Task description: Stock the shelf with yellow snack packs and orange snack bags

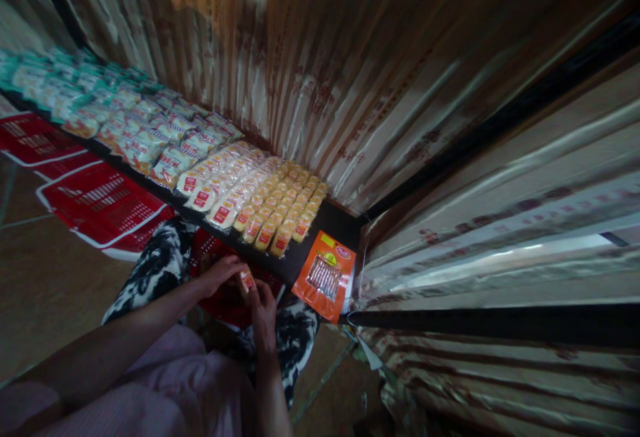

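Two-handed, gripping one wrapped snack point(246, 281) between left hand point(225, 273) and right hand point(263, 303), off the black shelf point(336, 220), with yellow packs point(286, 205) already in rows toward one o'clock.

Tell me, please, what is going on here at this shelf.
A seated person's left hand and right hand hold a small snack packet with a red label between them, above a red basket at the knees. On the black shelf just ahead, golden snack packets lie in neat rows, with white-wrapped packs further left. An orange pouch lies at the shelf's right end.
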{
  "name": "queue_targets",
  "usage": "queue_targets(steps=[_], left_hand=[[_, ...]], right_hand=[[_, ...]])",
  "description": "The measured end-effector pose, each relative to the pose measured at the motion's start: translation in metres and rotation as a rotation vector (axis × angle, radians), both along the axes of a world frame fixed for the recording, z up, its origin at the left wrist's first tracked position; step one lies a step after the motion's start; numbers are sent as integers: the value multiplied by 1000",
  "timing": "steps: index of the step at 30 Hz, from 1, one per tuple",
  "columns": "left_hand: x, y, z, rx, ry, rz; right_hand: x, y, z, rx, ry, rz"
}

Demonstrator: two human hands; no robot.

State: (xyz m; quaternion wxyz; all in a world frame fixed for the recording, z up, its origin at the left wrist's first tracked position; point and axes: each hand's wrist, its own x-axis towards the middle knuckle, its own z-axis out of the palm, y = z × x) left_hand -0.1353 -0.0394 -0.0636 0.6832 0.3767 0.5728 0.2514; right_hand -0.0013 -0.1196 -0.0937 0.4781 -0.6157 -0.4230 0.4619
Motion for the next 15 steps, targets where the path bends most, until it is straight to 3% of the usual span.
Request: queue_targets(steps=[15], left_hand=[[-5,2,2,-44,-269,-53]], right_hand=[[3,-2,-4,-12,102,-43]])
